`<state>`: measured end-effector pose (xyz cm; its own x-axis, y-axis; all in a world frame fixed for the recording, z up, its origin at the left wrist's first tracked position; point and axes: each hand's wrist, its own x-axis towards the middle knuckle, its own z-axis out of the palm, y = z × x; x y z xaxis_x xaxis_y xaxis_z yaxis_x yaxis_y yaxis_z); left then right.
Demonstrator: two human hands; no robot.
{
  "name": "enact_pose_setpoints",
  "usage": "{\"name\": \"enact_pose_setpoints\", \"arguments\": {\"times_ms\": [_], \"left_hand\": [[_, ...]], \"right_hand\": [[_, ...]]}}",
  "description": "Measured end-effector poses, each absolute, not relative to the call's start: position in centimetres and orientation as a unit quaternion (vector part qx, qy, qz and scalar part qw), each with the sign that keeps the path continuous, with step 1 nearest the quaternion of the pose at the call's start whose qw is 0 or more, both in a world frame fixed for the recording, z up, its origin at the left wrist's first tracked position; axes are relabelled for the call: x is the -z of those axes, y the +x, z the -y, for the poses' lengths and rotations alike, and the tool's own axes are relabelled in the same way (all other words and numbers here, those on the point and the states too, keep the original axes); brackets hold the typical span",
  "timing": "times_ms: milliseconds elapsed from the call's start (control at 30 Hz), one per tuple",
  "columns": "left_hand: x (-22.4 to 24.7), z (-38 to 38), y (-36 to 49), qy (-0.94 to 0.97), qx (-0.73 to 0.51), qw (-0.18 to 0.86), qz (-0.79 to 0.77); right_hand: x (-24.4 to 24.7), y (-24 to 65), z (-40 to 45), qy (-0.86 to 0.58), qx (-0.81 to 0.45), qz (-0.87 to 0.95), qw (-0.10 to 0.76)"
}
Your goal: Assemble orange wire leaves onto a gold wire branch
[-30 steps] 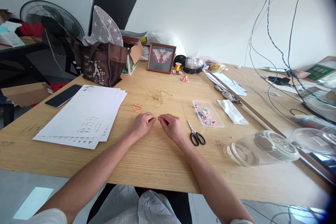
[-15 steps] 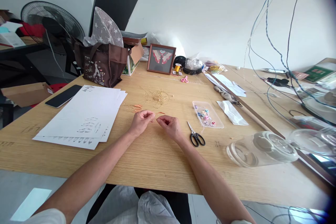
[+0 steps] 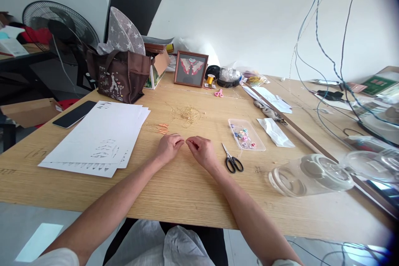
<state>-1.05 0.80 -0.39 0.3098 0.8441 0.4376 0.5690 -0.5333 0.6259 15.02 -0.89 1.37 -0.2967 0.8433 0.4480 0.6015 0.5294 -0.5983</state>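
Reaching both forearms over a wooden table [image 3: 174,199], with paper sheets [image 3: 77,133] lying to the left and a clear tray [image 3: 254,134] of small coloured items to the right. Holding the left hand [image 3: 170,148] and right hand [image 3: 202,150] just beside each other, pinching thumb and fingers closed on each, not showing anything discernible between. Facing tangled gold wire [image 3: 188,114] beyond both, with scissors [image 3: 232,163] lying near the right wrist and orange pieces [image 3: 163,129] just past the left hand.

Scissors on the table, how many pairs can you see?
2: a black-handled pair right of the right hand, and a small pink pair near the yellow spool. Others may be hidden.
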Motion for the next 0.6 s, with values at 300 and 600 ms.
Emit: {"name": "enact_pose_setpoints", "arguments": {"times_ms": [300,600], "left_hand": [[-0.2,-0.5,-0.7,0.719,-0.452,0.342,-0.403],[-0.5,-0.7,-0.6,0.585,-0.51,0.433,-0.458]], "right_hand": [[-1.2,16.2,-0.6,-0.509,-0.362,0.673,0.396],[-1.1,14.6,0.6,-0.476,-0.261,0.745,0.387]]}}
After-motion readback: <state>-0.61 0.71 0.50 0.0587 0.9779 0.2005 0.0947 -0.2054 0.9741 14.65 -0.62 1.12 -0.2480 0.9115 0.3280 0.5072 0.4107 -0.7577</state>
